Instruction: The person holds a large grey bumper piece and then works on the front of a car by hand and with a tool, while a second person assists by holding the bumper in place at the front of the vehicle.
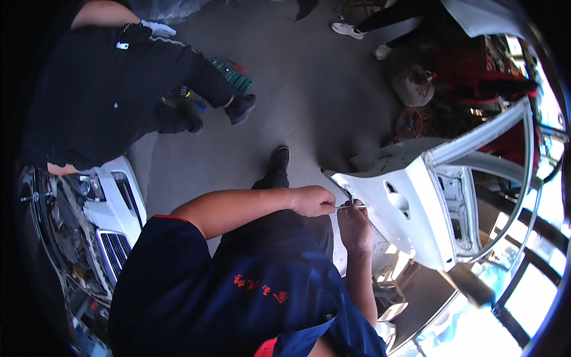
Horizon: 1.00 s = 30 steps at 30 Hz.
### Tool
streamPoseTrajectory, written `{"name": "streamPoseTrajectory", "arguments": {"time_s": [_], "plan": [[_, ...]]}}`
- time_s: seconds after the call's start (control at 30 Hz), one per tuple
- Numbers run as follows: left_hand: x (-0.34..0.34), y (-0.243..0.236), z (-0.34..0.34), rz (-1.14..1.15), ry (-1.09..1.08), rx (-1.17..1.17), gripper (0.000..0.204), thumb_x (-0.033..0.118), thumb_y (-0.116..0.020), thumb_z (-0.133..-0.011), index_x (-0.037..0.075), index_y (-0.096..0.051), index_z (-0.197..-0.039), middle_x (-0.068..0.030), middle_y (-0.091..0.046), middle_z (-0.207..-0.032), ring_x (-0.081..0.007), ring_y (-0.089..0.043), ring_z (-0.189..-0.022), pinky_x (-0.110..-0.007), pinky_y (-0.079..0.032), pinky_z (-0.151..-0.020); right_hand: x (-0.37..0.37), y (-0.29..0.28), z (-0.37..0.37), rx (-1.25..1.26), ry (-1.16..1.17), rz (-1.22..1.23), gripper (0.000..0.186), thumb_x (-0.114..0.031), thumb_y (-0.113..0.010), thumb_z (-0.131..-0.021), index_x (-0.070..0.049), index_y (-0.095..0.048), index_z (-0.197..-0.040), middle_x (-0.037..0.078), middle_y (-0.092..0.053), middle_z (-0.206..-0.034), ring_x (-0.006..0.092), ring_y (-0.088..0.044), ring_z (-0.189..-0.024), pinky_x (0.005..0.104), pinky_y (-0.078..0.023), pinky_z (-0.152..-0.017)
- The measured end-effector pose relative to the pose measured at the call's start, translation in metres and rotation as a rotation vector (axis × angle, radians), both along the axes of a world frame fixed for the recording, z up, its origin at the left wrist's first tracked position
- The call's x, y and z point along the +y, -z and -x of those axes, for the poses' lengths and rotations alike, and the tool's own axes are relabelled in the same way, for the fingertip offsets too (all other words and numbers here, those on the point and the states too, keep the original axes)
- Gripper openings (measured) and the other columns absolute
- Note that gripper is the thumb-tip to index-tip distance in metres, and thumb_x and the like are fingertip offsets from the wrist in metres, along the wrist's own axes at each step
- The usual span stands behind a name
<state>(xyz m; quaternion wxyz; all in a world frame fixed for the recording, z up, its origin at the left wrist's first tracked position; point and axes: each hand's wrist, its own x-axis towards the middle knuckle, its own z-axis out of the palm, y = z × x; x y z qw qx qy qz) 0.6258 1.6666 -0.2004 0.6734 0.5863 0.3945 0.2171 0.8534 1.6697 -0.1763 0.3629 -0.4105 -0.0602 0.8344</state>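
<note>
Both my hands meet in front of my body at the lower edge of a white car door (410,202), which stands to my right. My left hand (314,201) is closed around one end of a thin metal rod (344,207), with its fingers curled. The rod runs rightward to my right hand (355,226), whose fingertips pinch around its other end, close to the door's edge. A small dark part (351,198) shows just above those fingertips; its kind is too small to tell. Whether the rod touches the door cannot be seen.
At the left a person in dark clothes (101,89) bends near a white car front (122,190) with exposed engine parts. A green tool case (232,75) lies on the grey floor. Another person's white shoe (348,30), a whitish container (413,86) and coiled cable (413,122) are farther off.
</note>
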Motion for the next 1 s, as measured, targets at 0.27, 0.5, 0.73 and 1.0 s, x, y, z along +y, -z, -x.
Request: {"name": "streamPoseTrajectory", "arguments": {"time_s": [0.27, 0.5, 0.73, 1.0], "plan": [[0.019, 0.066, 0.054, 0.176, -0.361, -0.021, 0.027, 0.028, -0.059, -0.099, 0.002, -0.064, -0.095, -0.01, -0.066, -0.079, -0.0204, -0.063, -0.075, -0.038, -0.049, -0.07, 0.084, 0.075, 0.06, -0.265, -0.433, -0.076, 0.02, -0.011, -0.05, -0.101, -0.007, -0.055, -0.121, 0.01, -0.064, -0.109, 0.0227, -0.063, -0.1, 0.0389, -0.051, -0.092], [0.005, 0.258, 0.137, 0.918, -1.089, -0.172, 0.024, 0.023, -0.045, -0.106, 0.004, -0.058, -0.099, -0.0019, -0.054, -0.078, -0.0103, -0.05, -0.062, -0.027, -0.048, -0.059, 0.083, 0.14, 0.05, -0.781, -0.743, 0.168, 0.034, -0.015, -0.056, -0.098, -0.001, -0.053, -0.128, 0.016, -0.066, -0.105, 0.0226, -0.067, -0.087, 0.0339, -0.056, -0.076], [0.034, 0.518, 0.345, 0.978, -1.037, 0.708, 0.052, 0.041, -0.039, -0.097, 0.0, -0.071, -0.099, -0.027, -0.068, -0.105, -0.0431, -0.063, -0.106, -0.051, -0.051, -0.092, 0.071, 0.139, 0.063, -1.2, -0.887, 0.57, 0.033, -0.017, -0.06, -0.093, 0.0, -0.058, -0.121, 0.011, -0.067, -0.092, 0.0187, -0.067, -0.076, 0.0314, -0.055, -0.066], [-0.003, 0.571, 0.467, 0.745, -0.972, 0.63, 0.025, 0.023, -0.048, -0.093, 0.004, -0.064, -0.087, -0.0128, -0.063, -0.075, -0.0277, -0.061, -0.063, -0.046, -0.047, -0.055, 0.127, 0.118, 0.223, -1.065, -1.05, 0.412, 0.031, -0.015, -0.061, -0.094, 0.002, -0.061, -0.12, 0.009, -0.069, -0.096, 0.0153, -0.067, -0.084, 0.0288, -0.054, -0.076]]}}
